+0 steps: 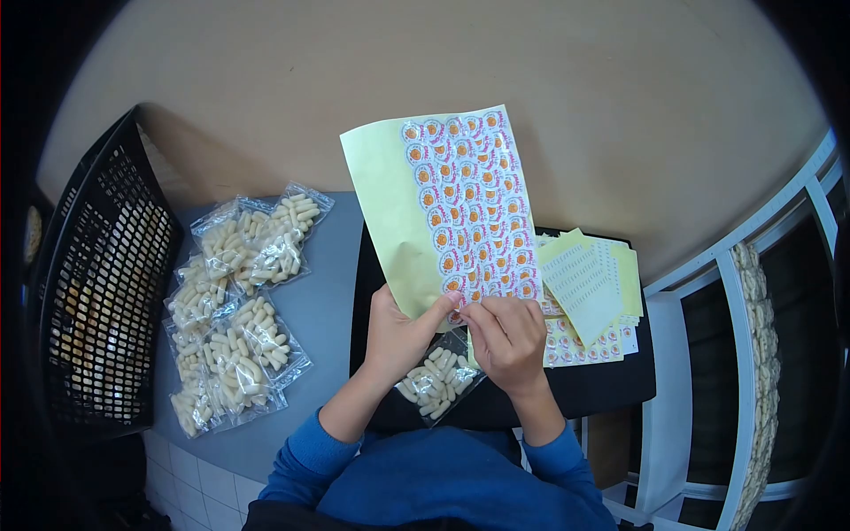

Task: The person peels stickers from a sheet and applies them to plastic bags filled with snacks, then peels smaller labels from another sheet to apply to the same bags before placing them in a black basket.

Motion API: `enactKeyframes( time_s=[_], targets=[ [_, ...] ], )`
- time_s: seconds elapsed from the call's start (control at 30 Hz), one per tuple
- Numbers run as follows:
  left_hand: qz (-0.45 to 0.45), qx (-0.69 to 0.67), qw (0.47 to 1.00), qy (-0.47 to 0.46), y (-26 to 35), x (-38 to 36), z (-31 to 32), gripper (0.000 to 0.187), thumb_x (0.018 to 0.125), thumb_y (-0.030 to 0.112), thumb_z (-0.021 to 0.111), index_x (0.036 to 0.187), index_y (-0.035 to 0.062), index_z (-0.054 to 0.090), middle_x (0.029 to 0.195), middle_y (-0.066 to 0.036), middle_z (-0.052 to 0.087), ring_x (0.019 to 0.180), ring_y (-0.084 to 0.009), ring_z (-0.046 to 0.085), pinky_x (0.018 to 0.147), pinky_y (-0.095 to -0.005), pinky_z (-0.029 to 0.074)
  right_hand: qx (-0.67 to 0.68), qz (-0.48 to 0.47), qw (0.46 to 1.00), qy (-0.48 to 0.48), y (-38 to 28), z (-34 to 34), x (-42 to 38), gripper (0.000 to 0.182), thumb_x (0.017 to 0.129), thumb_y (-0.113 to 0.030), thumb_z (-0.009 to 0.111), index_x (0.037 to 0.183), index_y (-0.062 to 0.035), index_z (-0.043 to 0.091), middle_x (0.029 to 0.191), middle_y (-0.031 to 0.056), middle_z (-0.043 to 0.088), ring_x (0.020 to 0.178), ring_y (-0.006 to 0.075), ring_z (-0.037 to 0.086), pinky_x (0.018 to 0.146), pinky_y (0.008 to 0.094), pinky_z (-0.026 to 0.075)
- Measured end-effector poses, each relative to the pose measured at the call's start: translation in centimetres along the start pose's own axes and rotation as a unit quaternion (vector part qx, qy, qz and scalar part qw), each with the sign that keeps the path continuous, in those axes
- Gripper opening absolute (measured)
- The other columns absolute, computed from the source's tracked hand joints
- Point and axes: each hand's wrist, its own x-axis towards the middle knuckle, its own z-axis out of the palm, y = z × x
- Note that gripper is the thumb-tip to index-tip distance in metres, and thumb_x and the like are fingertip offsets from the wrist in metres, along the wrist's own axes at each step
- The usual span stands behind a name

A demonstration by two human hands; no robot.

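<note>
My left hand (405, 334) grips the lower edge of a yellow-backed sticker sheet (387, 190), holding it up with the thumb on its front. Rows of round white stickers with orange centres and pink lettering cover its right part. At the sheet's bottom edge, my right hand (509, 339) pinches thumb and forefinger together at a sticker; whether the sticker has lifted off is too small to tell. Below and between both hands lies a clear plastic bag (437, 385) of pale capsule-shaped pieces on a black surface, its upper part hidden by the hands and sheet.
Several filled clear bags (237, 341) lie heaped on the grey table (328, 354) to the left. A tall black basket (106, 292) stands at far left. More sticker sheets (589, 288) are stacked on the black surface (602, 389) at right. A white metal rack (699, 372) is farther right.
</note>
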Motion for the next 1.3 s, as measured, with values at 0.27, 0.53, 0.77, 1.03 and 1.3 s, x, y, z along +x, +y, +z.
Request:
enactKeyframes(
  time_s=[0.27, 0.53, 0.77, 1.03, 1.3],
  targets=[
    [0.004, -0.025, 0.999, 0.022, -0.2, -0.2, 0.4, 0.018, 0.076, 0.004, 0.062, 0.091, -0.0037, 0.056, 0.082, -0.007, 0.063, 0.073, -0.0084, 0.058, 0.064, -0.0232, 0.047, -0.053, -0.019, 0.997, 0.055, -0.4, 0.6, -1.3, 0.016, 0.066, -0.007, 0.064, 0.082, -0.0081, 0.060, 0.078, -0.0013, 0.054, 0.062, 0.0108, 0.051, 0.060, 0.0261, 0.032],
    [-0.012, -0.038, 0.999, 0.014, 0.2, -0.2, 0.3, 0.020, 0.077, 0.004, 0.062, 0.093, -0.0038, 0.055, 0.085, -0.007, 0.062, 0.075, -0.0095, 0.059, 0.066, -0.0232, 0.047, -0.079, -0.035, 0.992, 0.093, -0.6, 1.0, -2.3, 0.014, 0.067, -0.009, 0.064, 0.080, -0.0110, 0.061, 0.078, -0.0030, 0.052, 0.059, 0.0083, 0.050, 0.064, 0.0260, 0.029],
    [-0.014, -0.063, 0.997, 0.029, 0.2, 0.0, -0.2, 0.022, 0.076, 0.004, 0.063, 0.095, -0.0039, 0.055, 0.088, -0.008, 0.062, 0.077, -0.0108, 0.059, 0.067, -0.0245, 0.048, -0.068, -0.052, 0.991, 0.102, -0.8, 1.2, -3.4, 0.014, 0.068, -0.008, 0.061, 0.081, -0.0128, 0.062, 0.077, -0.0030, 0.050, 0.059, 0.0073, 0.050, 0.066, 0.0260, 0.028],
    [-0.052, -0.090, 0.994, 0.014, -0.5, 0.2, -0.1, 0.026, 0.076, 0.005, 0.063, 0.098, -0.0041, 0.053, 0.089, -0.009, 0.062, 0.078, -0.0120, 0.059, 0.068, -0.0255, 0.049, -0.064, -0.046, 0.990, 0.119, -1.2, 1.1, -4.5, 0.013, 0.069, -0.008, 0.063, 0.080, -0.0142, 0.063, 0.075, -0.0026, 0.046, 0.056, 0.0072, 0.049, 0.065, 0.0263, 0.028],
    [-0.096, -0.086, 0.992, -0.007, -1.8, 1.0, -0.9, 0.033, 0.077, 0.002, 0.061, 0.106, -0.0026, 0.048, 0.096, -0.010, 0.059, 0.085, -0.0145, 0.058, 0.075, -0.0275, 0.048, -0.022, -0.033, 0.993, 0.107, -1.9, -0.1, -6.3, 0.009, 0.073, -0.011, 0.063, 0.078, -0.0164, 0.057, 0.072, -0.0020, 0.046, 0.058, 0.0104, 0.046, 0.069, 0.0271, 0.029]
  ],
)
